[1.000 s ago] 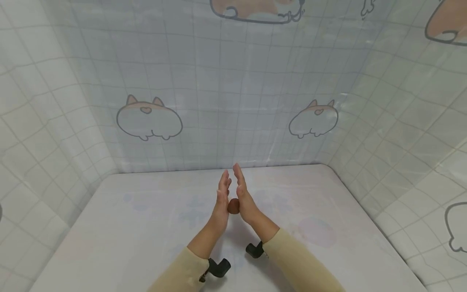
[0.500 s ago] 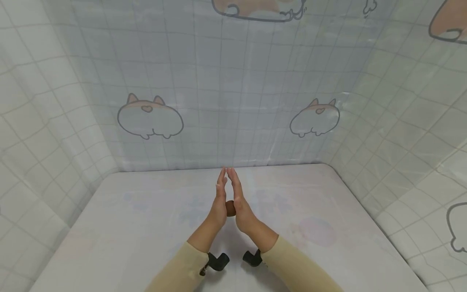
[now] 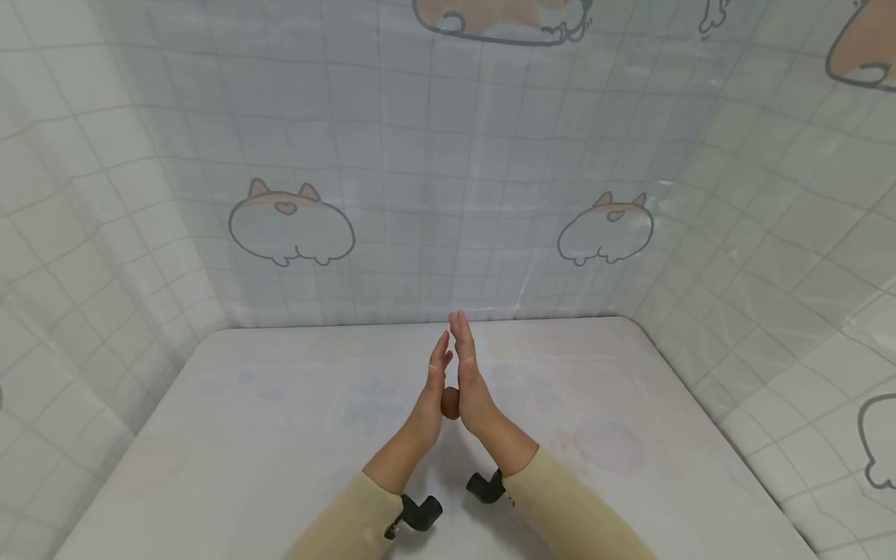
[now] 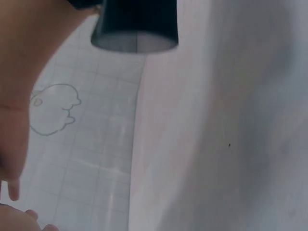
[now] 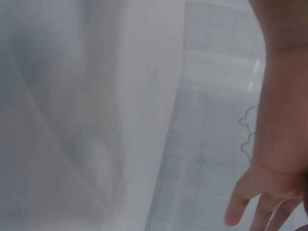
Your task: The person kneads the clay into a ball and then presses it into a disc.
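Between my two palms sits a small round brown ball (image 3: 451, 404), touched from both sides. My left hand (image 3: 429, 404) has its fingers straight, pointing up and away. Facing it, my right hand (image 3: 474, 393) is also flat, and its fingertips reach a little farther than the left ones. Both hands are above the table. In the left wrist view, part of the left hand (image 4: 12, 139) shows at the left edge. The right wrist view has the right hand (image 5: 279, 178) with spread, straight fingers; the ball cannot be made out clearly in either wrist view.
A white table (image 3: 280, 435) with faint pastel prints lies below the hands. Behind it and at the sides hang grid-patterned curtains (image 3: 448, 194) with dog drawings. A black camera mount (image 3: 422, 513) sticks out from the left wrist, another black mount (image 3: 485, 488) from the right.
The palms keep the brown ball between them while sliding against each other. Since half a second ago the right hand has moved forward relative to the left, and the ball has shifted slightly right.
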A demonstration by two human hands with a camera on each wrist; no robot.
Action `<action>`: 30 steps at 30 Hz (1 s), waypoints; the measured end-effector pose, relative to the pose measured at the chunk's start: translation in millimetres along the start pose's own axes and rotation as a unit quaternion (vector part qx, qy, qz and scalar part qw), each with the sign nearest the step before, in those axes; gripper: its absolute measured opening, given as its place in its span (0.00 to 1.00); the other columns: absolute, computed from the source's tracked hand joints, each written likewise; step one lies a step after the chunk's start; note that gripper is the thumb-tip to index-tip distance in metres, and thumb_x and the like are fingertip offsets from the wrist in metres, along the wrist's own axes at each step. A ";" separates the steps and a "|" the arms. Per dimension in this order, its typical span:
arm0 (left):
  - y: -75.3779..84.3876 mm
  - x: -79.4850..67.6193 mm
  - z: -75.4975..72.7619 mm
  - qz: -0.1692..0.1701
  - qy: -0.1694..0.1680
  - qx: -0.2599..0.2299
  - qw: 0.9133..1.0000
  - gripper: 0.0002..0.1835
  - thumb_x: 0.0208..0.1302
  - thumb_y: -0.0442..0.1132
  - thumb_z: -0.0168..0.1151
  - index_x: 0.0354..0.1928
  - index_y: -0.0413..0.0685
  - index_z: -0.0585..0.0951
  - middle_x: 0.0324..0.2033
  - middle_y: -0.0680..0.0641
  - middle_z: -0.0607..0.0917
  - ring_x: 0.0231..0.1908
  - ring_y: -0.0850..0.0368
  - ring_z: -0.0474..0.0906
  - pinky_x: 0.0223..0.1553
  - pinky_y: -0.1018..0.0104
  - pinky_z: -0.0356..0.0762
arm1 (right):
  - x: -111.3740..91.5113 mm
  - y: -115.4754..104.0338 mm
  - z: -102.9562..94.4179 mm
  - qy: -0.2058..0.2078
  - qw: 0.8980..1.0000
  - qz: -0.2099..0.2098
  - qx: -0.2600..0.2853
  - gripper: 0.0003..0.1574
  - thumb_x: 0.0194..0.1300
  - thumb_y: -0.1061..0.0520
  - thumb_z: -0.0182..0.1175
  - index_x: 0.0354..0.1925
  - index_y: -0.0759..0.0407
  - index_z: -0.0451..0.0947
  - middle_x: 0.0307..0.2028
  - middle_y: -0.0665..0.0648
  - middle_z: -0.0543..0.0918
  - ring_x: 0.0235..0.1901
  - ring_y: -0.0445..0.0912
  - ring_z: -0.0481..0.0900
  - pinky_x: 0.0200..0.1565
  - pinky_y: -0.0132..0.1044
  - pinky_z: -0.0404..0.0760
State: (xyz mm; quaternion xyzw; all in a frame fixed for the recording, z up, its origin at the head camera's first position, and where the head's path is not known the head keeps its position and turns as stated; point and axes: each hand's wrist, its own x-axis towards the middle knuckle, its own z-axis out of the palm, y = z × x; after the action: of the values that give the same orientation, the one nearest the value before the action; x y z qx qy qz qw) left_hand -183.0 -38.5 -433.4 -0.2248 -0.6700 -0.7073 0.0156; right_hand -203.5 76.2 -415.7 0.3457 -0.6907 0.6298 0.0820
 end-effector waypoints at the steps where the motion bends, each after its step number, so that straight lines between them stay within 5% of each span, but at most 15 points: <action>1: 0.0 -0.2 0.5 0.005 0.001 -0.001 1.000 0.40 0.74 0.70 0.16 0.81 0.60 0.37 0.79 0.50 0.35 0.77 0.41 0.35 0.67 0.26 0.34 | 0.5 1.2 -0.5 -0.003 1.000 0.006 0.000 0.54 0.68 0.18 0.21 0.80 0.42 0.27 0.80 0.53 0.38 0.78 0.51 0.38 0.69 0.69 0.39; 13: 9.6 1.6 -1.0 0.050 0.047 0.020 0.997 0.45 0.68 0.76 0.16 0.80 0.62 0.35 0.79 0.47 0.39 0.77 0.46 0.34 0.67 0.26 0.33 | -6.3 14.2 6.8 -0.044 0.999 0.002 -0.019 0.53 0.71 0.21 0.16 0.80 0.47 0.27 0.80 0.58 0.35 0.78 0.52 0.35 0.72 0.64 0.39; 22: 9.5 12.1 -8.6 0.039 0.121 -0.015 0.992 0.54 0.62 0.82 0.23 0.80 0.57 0.37 0.78 0.38 0.42 0.77 0.41 0.35 0.68 0.28 0.29 | -13.4 9.9 14.6 -0.066 0.997 -0.037 -0.003 0.53 0.73 0.23 0.16 0.80 0.53 0.29 0.79 0.59 0.39 0.78 0.52 0.39 0.74 0.52 0.42; 30: 10.3 15.1 -16.7 0.017 0.183 -0.019 0.983 0.50 0.65 0.80 0.22 0.81 0.61 0.42 0.78 0.42 0.43 0.77 0.43 0.36 0.72 0.37 0.30 | -19.8 2.4 17.3 -0.091 0.995 -0.049 0.000 0.50 0.74 0.25 0.15 0.80 0.52 0.29 0.79 0.60 0.44 0.78 0.53 0.39 0.70 0.68 0.38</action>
State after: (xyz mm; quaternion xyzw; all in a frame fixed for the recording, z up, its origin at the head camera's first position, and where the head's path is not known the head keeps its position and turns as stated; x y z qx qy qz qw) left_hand -198.1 -51.3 -418.6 -0.1034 -0.6381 -0.7489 0.1459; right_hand -184.5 67.5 -431.9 0.4355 -0.6774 0.5908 0.0494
